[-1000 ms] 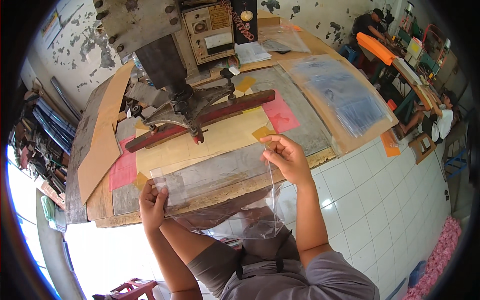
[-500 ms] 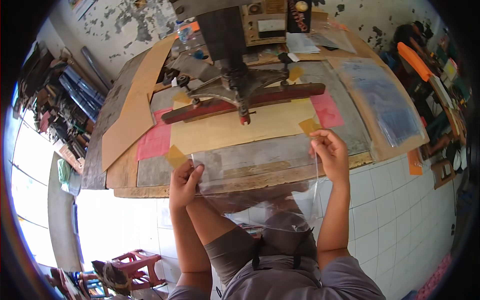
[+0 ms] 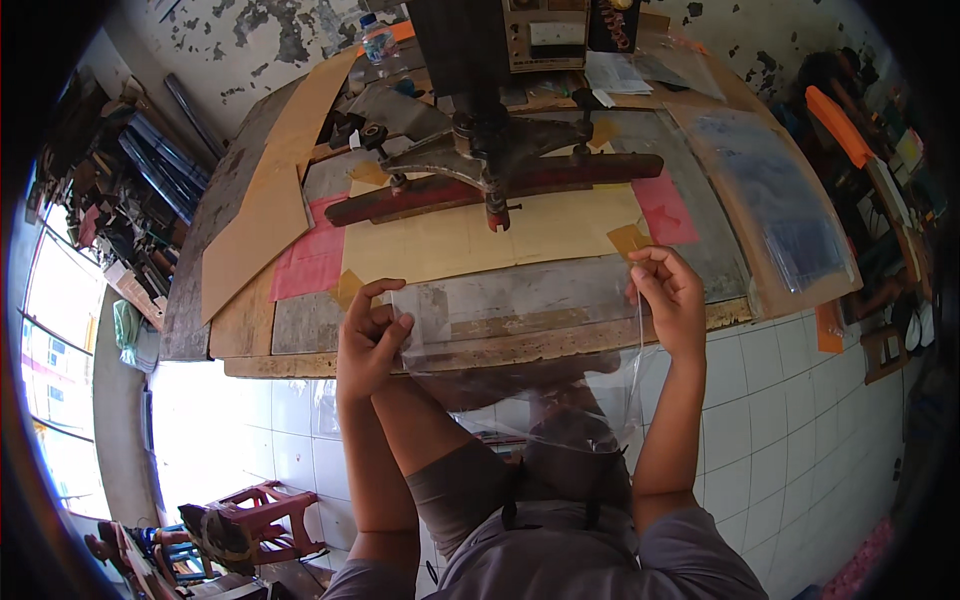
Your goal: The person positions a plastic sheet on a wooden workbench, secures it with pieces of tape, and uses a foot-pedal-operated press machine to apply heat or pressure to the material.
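A clear plastic sheet (image 3: 520,385) stretches between my hands and sags over the table's front edge, above my lap. My left hand (image 3: 370,340) pinches its left corner, with the index finger partly raised. At the right corner, my right hand (image 3: 668,295) grips the sheet between thumb and fingers, close to a small amber tape piece (image 3: 629,240). Beyond both hands lies a cream rectangular sheet (image 3: 430,240) on the grey work surface. Over it hangs a press head with a long red-brown bar (image 3: 580,180). Another amber tape piece (image 3: 348,288) is beside my left fingers.
Pink sheets (image 3: 308,257) (image 3: 662,210) flank the cream one. On the right, a board bears stacked clear plastic sheets (image 3: 775,210). Brown cardboard (image 3: 255,220) lies at left. A bottle (image 3: 377,40) and a metered box (image 3: 545,35) stand behind. A red stool (image 3: 275,525) is lower left.
My left index finger has lifted and stretched out a little, while the thumb keeps its hold. The plastic's near edge has risen slightly. The whole view has shifted a bit.
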The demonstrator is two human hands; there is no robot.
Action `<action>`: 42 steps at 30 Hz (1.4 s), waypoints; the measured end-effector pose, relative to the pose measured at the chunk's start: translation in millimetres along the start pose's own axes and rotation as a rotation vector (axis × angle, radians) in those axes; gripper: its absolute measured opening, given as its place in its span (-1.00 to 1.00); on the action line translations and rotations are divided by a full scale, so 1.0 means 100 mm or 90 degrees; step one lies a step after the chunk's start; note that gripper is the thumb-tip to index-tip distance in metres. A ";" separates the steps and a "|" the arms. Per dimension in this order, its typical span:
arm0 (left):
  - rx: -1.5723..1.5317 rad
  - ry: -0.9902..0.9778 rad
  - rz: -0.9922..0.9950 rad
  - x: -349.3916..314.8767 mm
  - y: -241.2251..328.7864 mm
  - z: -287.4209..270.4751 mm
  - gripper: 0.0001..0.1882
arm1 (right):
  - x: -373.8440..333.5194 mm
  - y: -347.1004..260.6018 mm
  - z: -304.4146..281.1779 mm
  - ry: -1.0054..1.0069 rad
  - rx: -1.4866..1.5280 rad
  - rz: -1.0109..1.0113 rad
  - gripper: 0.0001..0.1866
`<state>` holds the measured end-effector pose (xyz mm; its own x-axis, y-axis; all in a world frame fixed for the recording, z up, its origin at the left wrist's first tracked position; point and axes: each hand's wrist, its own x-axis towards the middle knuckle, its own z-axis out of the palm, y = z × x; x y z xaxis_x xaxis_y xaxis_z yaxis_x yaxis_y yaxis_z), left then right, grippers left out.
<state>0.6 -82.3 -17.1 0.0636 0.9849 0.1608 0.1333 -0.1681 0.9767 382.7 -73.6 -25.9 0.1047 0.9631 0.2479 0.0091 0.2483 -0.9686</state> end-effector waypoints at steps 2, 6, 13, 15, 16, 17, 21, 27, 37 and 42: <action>0.000 -0.003 -0.002 0.01 0.00 0.00 -0.57 | 0.00 0.00 -0.01 0.001 -0.001 0.003 -0.83; 0.006 -0.008 0.010 0.00 -0.03 -0.03 -0.58 | 0.01 0.00 -0.01 -0.009 0.002 -0.007 -0.83; 0.020 -0.004 0.011 -0.01 -0.01 -0.01 -0.60 | 0.01 0.01 -0.02 -0.020 -0.030 -0.028 -0.85; 0.041 -0.029 0.008 0.00 -0.01 -0.02 -0.54 | 0.01 0.02 -0.03 -0.027 -0.021 -0.036 -0.84; 0.043 -0.026 0.008 0.00 -0.01 -0.03 -0.54 | 0.01 0.02 -0.03 -0.026 -0.024 -0.029 -0.84; 0.042 -0.028 0.011 -0.01 -0.02 -0.04 -0.52 | 0.01 0.03 -0.03 -0.024 -0.027 -0.021 -0.83; 0.018 -0.022 0.017 -0.02 0.01 -0.02 -0.45 | 0.00 0.02 -0.01 -0.023 -0.041 -0.021 -0.82; -0.005 -0.030 0.025 0.00 -0.01 -0.05 -0.43 | 0.01 0.00 0.00 -0.021 -0.030 -0.014 -0.82; -0.039 -0.009 0.019 -0.01 -0.01 -0.04 -0.47 | 0.00 0.00 0.02 -0.013 -0.029 -0.026 -0.84; -0.048 -0.001 0.035 -0.01 0.00 -0.03 -0.47 | 0.00 0.02 0.01 -0.018 -0.015 -0.029 -0.84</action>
<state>-2.9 -83.5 -16.8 0.0706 0.9741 0.2147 0.0542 -0.2187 0.9743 382.1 -72.7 -27.3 0.0762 0.9536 0.2912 0.0360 0.2892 -0.9566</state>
